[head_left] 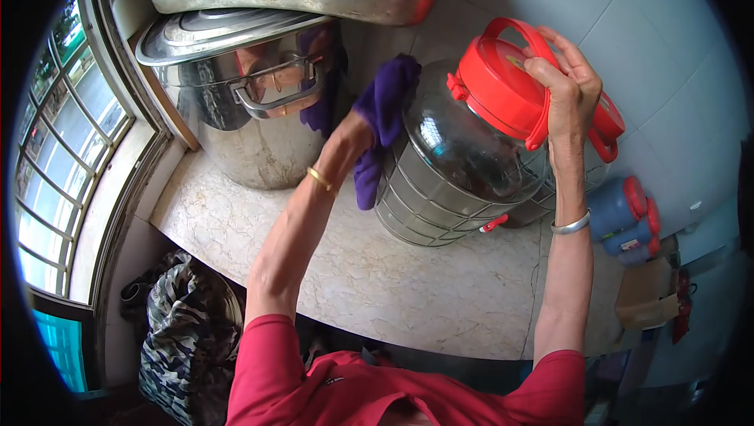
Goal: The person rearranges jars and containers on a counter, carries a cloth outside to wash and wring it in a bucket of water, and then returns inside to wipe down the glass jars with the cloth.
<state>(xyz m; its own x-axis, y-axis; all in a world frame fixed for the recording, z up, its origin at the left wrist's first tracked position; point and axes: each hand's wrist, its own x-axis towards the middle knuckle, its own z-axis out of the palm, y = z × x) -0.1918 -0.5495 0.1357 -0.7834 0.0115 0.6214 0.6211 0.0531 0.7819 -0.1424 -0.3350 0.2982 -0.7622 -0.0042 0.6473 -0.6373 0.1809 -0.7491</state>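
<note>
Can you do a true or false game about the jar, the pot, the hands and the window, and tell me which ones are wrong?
1. The right hand holds a red handle. True.
2. The nearer jar has a blue lid. False: the nearer jar has a red lid.
3. A purple cloth hides most of the left hand. True.
4. The metal pot has no cover on it. False: the metal pot has a metal cover on top.
5. A gold-coloured bracelet is on the left arm. True.
6. The window is on the picture's right. False: the window is on the left.

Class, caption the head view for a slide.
Left hand in purple cloth beside a clear jar; right hand gripping its red handle.
</note>
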